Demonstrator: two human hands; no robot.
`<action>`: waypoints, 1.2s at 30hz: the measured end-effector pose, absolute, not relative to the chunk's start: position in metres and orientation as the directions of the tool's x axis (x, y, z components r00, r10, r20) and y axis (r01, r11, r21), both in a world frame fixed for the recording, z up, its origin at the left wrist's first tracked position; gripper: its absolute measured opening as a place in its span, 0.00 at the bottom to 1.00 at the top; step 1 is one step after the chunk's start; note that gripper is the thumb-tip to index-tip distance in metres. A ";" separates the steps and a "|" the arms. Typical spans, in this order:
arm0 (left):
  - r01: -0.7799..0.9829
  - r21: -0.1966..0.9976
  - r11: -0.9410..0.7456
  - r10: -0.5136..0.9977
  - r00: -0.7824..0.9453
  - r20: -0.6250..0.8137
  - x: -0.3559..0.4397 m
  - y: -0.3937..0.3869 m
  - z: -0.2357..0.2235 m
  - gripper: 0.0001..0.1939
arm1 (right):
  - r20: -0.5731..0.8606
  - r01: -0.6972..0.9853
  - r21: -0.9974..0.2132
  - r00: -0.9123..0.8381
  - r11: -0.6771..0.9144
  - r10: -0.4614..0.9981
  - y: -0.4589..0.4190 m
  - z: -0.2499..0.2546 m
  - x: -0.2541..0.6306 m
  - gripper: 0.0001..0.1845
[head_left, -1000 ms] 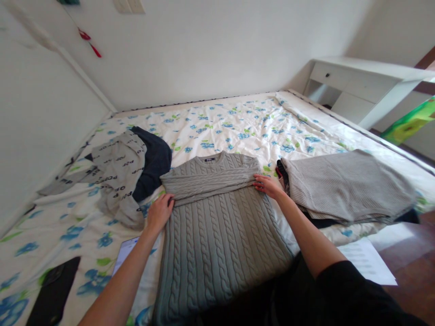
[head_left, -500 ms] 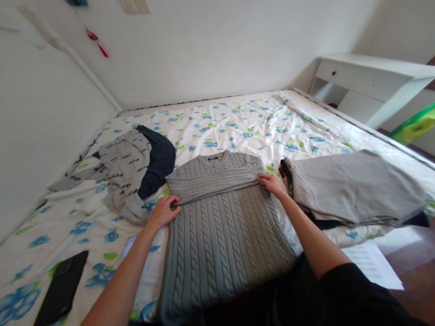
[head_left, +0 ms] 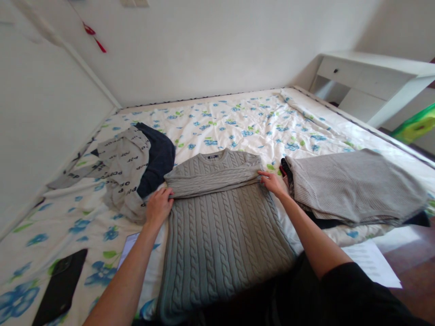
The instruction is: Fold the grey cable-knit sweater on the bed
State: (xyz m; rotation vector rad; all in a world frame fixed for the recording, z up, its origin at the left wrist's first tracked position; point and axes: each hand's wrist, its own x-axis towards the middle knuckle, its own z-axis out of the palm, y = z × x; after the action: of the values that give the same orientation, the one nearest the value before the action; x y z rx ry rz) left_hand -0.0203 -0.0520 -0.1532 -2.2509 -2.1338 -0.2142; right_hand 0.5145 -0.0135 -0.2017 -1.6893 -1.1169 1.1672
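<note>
Head view, from my remote station: a bed covered by a white quilt (head_left: 238, 120) with blue and green flowers, a white desk (head_left: 367, 74) beyond its far corner. A grey cable-knit sweater (head_left: 220, 249) lies flat at the near edge of the bed, front centre, with a knitted band (head_left: 210, 179) folded across its chest. To its right rests a folded grey ribbed sweater (head_left: 353, 185); to its left, touching it, a grey printed garment (head_left: 124, 160) overlaps a navy garment (head_left: 159, 158). The left hand (head_left: 159, 207) has its fingers closed on the band's lower edge. The right hand (head_left: 272, 183) has its fingers on the band's far end; I cannot tell whether they grip. Nearer left lie a black phone (head_left: 61, 287) and a partly hidden tablet (head_left: 127, 249).
</note>
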 end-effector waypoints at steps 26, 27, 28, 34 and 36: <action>0.815 0.550 0.183 0.974 -0.227 0.013 -0.037 -0.047 -0.193 0.25 | -0.174 0.484 -0.821 0.295 -0.304 0.940 -0.012 -0.214 0.532 0.20; 0.788 0.579 0.210 0.971 -0.238 -0.029 -0.042 -0.046 -0.196 0.27 | -0.170 0.502 -0.809 0.300 -0.306 0.939 -0.011 -0.216 0.533 0.22; 0.759 0.612 0.222 0.970 -0.234 -0.062 -0.046 -0.045 -0.199 0.27 | -0.162 0.515 -0.802 0.301 -0.303 0.940 -0.011 -0.218 0.534 0.24; 0.654 0.723 0.221 0.953 -0.304 -0.016 -0.053 -0.046 -0.204 0.33 | -0.142 0.695 -0.663 0.246 -0.277 0.959 -0.010 -0.231 0.540 0.38; 0.654 0.694 0.301 0.925 -0.378 -0.045 -0.049 -0.051 -0.202 0.36 | -0.154 0.737 -0.618 0.226 -0.272 0.962 -0.009 -0.235 0.544 0.39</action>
State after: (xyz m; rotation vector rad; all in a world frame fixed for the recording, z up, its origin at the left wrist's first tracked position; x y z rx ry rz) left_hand -0.0485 -0.0507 -0.2023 -1.8822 -2.8593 -1.1069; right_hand 0.5444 -0.0086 -0.2350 -2.0899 -1.5646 0.7276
